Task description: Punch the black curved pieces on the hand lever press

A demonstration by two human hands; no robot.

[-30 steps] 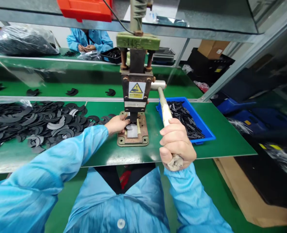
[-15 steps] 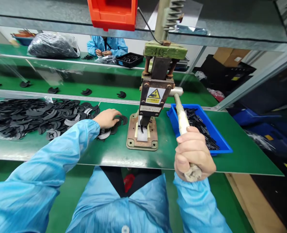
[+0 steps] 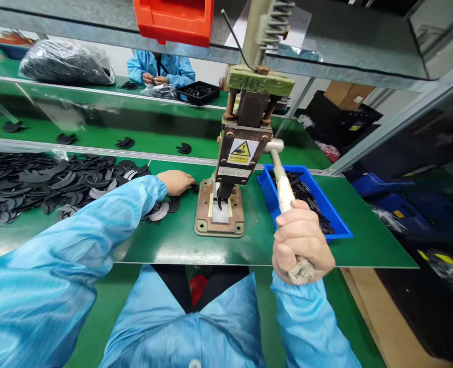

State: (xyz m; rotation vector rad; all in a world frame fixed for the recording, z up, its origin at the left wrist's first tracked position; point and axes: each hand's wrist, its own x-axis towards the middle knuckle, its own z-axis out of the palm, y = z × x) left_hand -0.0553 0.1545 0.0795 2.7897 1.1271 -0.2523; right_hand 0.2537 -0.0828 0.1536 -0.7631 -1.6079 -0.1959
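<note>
My right hand (image 3: 302, 246) is closed around the cloth-wrapped end of the white lever handle (image 3: 283, 188) of a small hand press (image 3: 243, 148). The press carries a yellow warning label and stands on a rusty base plate (image 3: 202, 223); its punch hangs just above the pale die. My left hand (image 3: 177, 181) lies left of the base, at the edge of a heap of black curved pieces (image 3: 38, 179). Its fingers are curled, with a black piece (image 3: 194, 188) showing at the fingertips.
A blue tray (image 3: 342, 227) with black strips stands right of the press. Behind a metal rail, single black pieces lie on a green belt (image 3: 96, 134). Farther back: a bag of black parts (image 3: 65, 64), a black tray (image 3: 197, 93) and a person in blue (image 3: 160, 67). An orange bin (image 3: 172, 20) hangs overhead.
My left hand left the die, reached into the heap of black pieces, and has now come back toward the press base. My right hand has kept hold of the lever, and the punch has risen.
</note>
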